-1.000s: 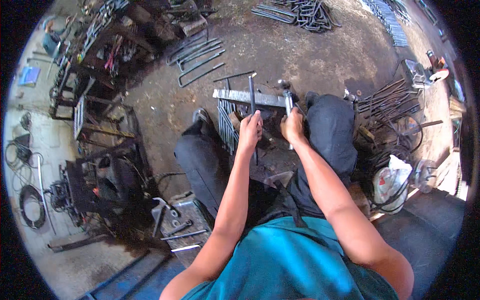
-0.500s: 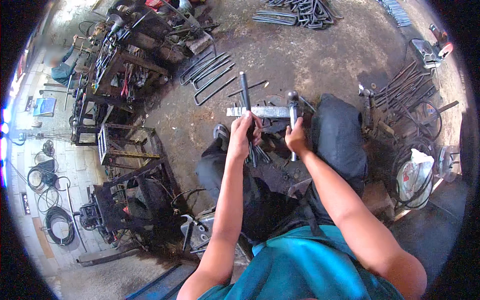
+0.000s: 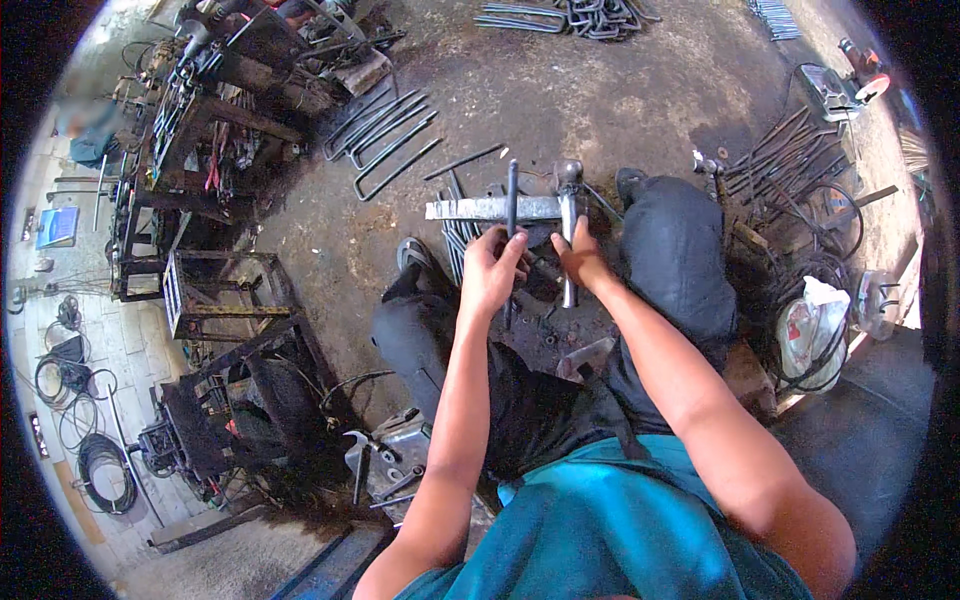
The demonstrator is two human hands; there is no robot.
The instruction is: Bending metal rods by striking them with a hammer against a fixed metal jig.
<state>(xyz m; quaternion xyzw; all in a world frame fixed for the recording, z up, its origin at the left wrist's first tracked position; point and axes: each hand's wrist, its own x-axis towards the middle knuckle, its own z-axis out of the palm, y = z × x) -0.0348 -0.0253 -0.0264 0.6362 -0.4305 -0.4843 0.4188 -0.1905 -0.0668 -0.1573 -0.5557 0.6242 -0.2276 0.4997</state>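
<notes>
My left hand [image 3: 490, 268] is closed round a dark metal rod [image 3: 512, 190]. The rod points away from me and crosses over a pale grey metal bar [image 3: 465, 209], which lies crosswise in front of my knees. In my right hand [image 3: 584, 256] is a hammer [image 3: 568, 208], gripped by its shiny handle with the head at the far end. The hammer lies just right of the rod, near the bar's right end. Several thin dark rods [image 3: 458, 248] lie beside and under my left hand. My palms and the lower fingers are partly hidden.
Bent U-shaped rods [image 3: 385, 145] lie on the floor ahead to the left, with another pile [image 3: 605, 18] farther off. Loose rods [image 3: 785, 155] and a white plastic bag [image 3: 812, 330] are on the right. A claw hammer [image 3: 358, 455] rests near my left side. Another person [image 3: 90, 135] is far left.
The rod in my left hand has shifted right along the bar, closer to the hammer, and stands straighter. My right hand still grips the hammer. The whole view has shifted slightly.
</notes>
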